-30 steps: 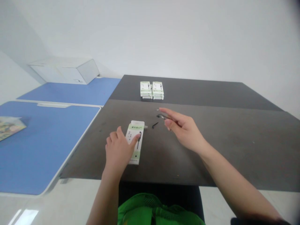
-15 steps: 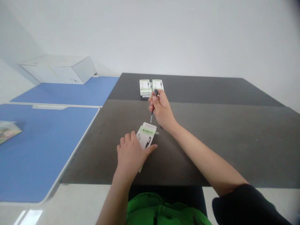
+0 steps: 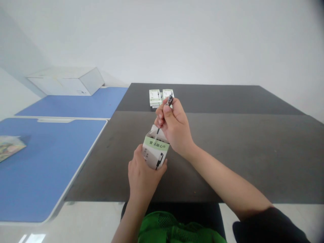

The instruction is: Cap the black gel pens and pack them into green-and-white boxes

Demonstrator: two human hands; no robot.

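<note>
My left hand point(image 3: 141, 175) grips a small white and green box point(image 3: 154, 151), holding it up off the dark table point(image 3: 227, 148) with its open top flap facing away from me. My right hand point(image 3: 174, 128) pinches a thin dark tool point(image 3: 165, 110) with a slim tip. The tip points down into the box's open top. Both hands are close together above the table's near middle.
A stack of matching white and green boxes point(image 3: 158, 96) lies farther back on the table. Blue tables point(image 3: 45, 158) stand to the left, with a white carton point(image 3: 65, 81) at the back and a colourful booklet point(image 3: 10, 145) at the left edge.
My left hand lifted the box off the table and tilted it upright. My right hand, which had picked up the dark tool, brought its tip down to the box's open top.
</note>
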